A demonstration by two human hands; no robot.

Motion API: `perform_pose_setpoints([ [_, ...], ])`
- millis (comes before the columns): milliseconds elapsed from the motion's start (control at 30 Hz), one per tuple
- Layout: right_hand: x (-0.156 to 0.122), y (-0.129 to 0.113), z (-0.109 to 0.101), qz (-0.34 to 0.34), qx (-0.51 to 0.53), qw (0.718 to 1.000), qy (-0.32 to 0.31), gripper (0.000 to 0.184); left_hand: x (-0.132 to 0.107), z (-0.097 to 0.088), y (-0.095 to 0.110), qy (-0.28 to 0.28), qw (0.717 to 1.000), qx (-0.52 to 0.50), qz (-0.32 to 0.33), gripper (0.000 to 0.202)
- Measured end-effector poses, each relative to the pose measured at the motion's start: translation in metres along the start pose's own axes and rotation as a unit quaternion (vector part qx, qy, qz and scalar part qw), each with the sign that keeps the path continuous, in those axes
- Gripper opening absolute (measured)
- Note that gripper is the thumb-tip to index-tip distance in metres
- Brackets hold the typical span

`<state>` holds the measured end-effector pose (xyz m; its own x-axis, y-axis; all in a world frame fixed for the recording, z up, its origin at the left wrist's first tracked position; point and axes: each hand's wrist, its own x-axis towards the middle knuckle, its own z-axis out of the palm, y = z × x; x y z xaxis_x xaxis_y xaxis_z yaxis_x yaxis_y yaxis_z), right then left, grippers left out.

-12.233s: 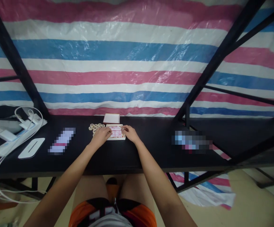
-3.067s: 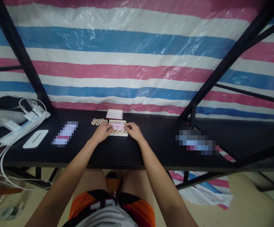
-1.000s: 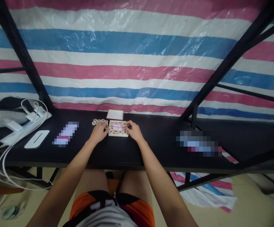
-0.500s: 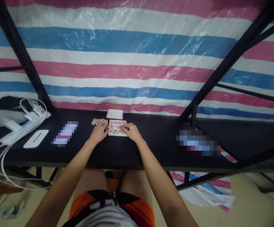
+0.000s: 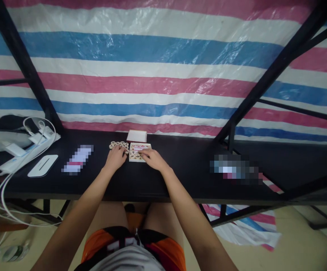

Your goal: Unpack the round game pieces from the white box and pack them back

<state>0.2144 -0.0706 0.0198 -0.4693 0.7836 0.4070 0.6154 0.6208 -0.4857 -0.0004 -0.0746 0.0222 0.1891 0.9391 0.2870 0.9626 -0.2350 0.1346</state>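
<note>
The person's orange-and-black shorts [image 5: 163, 244] are nearest, below the edge of the black worktop [image 5: 146, 184]. On it, the right hand [image 5: 155, 159] reaches over the open white box [image 5: 141, 160], fingers bent inward above its near right part; whether they pinch anything I cannot tell. Left of the box, the left hand [image 5: 115, 158] curls at the near side of the loose xiangqi pieces [image 5: 121, 143]; its grip is hidden too. Inside the box, more discs [image 5: 135, 156] line the near side, beside a pink-and-white sheet [image 5: 137, 148]. Behind lies the lid [image 5: 137, 136], before the striped tarp [image 5: 141, 84].
</note>
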Motion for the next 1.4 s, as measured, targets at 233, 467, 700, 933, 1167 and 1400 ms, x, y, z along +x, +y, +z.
perform_pose_setpoints([
  [233, 0.0, 0.006, 0.002, 0.029, -0.006, 0.999, 0.031, 0.03, -0.001, 0.001, -0.002, -0.018, 1.0, 0.005, -0.013, 0.025],
  [467, 0.001, 0.009, 0.005, 0.008, -0.014, 1.0, 0.023, 0.026, 0.001, 0.004, -0.003, -0.02, 1.0, -0.006, -0.02, 0.027],
  [700, 0.001, 0.018, 0.005, 0.051, 0.042, 0.995, 0.079, 0.023, -0.001, 0.004, -0.005, -0.024, 0.999, -0.029, -0.035, 0.025],
  [933, 0.001, 0.028, 0.003, 0.064, 0.073, 0.987, 0.129, 0.022, -0.002, 0.0, -0.004, -0.023, 0.999, -0.025, -0.032, 0.015],
  [1167, 0.001, 0.022, 0.004, 0.053, 0.06, 0.989, 0.123, 0.021, 0.002, 0.002, -0.005, 0.038, 0.992, -0.119, -0.009, 0.017],
  [1400, -0.001, 0.0, 0.0, -0.005, 0.024, 0.993, 0.113, 0.023, 0.0, -0.002, 0.013, 0.072, 0.953, -0.266, 0.127, 0.021],
])
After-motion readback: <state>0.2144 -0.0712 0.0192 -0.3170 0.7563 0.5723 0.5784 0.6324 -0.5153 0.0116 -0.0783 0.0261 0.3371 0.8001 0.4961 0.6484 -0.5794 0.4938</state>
